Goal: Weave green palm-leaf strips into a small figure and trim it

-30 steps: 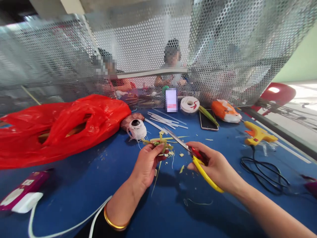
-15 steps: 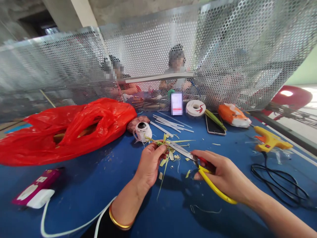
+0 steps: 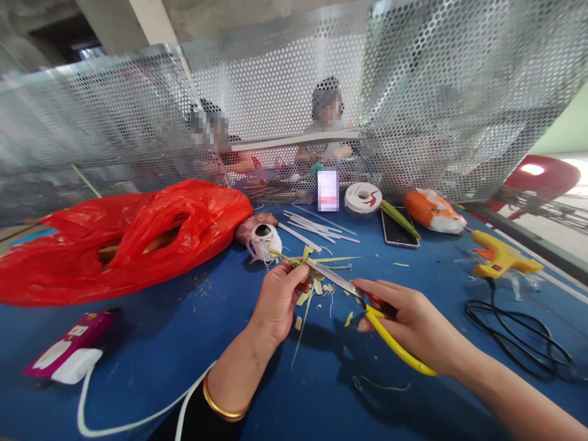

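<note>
My left hand (image 3: 281,300) pinches a small bundle of yellow-green plant strips (image 3: 296,262) between thumb and fingers; part of it is hidden by the fingers. In my right hand (image 3: 404,312) is a pair of scissors (image 3: 399,349) with yellow handles. Their blades (image 3: 334,277) point left, with the tips at the strips beside my left thumb. Pale clippings (image 3: 318,286) lie on the blue table (image 3: 193,343) under and around the blades. Just behind my left hand stands a ball of white thread (image 3: 265,242).
A red plastic bag (image 3: 138,239) fills the left. White sticks (image 3: 316,226), a ribbon roll (image 3: 362,198), a phone (image 3: 399,228) under a green husk, and an orange packet (image 3: 434,211) lie behind. A yellow glue gun (image 3: 503,256) with black cord is right. Beyond a perforated metal screen (image 3: 275,79) sit people.
Both hands stay almost in place, the scissors still at the strips. The whole view has shifted very slightly.
</note>
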### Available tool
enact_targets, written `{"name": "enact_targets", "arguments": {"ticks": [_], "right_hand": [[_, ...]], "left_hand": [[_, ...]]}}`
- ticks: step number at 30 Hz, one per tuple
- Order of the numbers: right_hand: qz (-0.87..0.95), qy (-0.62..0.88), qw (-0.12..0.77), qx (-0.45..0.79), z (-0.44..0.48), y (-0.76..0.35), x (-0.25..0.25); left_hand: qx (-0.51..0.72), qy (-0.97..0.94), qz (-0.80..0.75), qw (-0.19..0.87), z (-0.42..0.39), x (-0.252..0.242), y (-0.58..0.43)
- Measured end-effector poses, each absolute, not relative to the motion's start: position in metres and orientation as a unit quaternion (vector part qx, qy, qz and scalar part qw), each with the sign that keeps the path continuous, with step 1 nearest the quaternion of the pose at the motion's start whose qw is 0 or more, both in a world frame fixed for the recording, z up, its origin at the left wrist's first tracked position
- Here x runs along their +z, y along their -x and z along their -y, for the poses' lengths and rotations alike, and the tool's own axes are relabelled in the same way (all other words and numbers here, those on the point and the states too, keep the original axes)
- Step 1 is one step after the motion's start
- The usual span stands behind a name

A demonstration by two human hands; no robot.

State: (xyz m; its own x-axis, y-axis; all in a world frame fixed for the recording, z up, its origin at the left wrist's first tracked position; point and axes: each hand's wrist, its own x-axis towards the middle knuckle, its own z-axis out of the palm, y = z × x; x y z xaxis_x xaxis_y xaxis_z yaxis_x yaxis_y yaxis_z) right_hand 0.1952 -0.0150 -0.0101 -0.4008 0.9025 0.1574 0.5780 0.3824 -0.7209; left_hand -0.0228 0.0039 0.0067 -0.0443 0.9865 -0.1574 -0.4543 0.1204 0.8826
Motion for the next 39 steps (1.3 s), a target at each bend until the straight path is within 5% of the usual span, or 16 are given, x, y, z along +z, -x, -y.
{"name": "enact_targets", "arguments": {"ticks": [39], "right_hand": [[0.78,0.471,0.273,0.308,0.0145,-0.1899,-0.0062]], "left_hand": [[0.583,-0.297,-0.423,0.627,-0.0064,0.0081,0.0241]]}}
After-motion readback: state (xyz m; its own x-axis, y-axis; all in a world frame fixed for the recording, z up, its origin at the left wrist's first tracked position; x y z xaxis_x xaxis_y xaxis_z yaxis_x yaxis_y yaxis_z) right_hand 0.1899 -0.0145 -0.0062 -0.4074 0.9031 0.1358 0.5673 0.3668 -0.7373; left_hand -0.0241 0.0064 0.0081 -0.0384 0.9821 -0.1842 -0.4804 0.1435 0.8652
